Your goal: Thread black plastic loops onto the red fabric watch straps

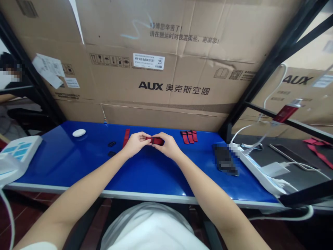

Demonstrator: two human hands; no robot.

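Observation:
Over the blue tabletop, a red strap with a black buckle (157, 141) is pinched between both hands. My left hand (137, 143) is closed on its left end by the buckle. On its right side, my right hand (166, 144) grips the looped part with thumb and fingers. Another red strap (126, 137) lies flat just beyond my left hand, partly hidden by it. Two small black buckles, one of them the upper buckle (111, 143), rest left of that hand. Three folded red straps with black fittings (189, 136) lie in a row at the back right.
A large cardboard box (166, 114) stands behind the blue table (156, 177). At the right edge are a white power strip (257, 170) with cables and a dark, blurred object (224, 159). A white round object (79, 133) and a white device (22, 152) sit at left.

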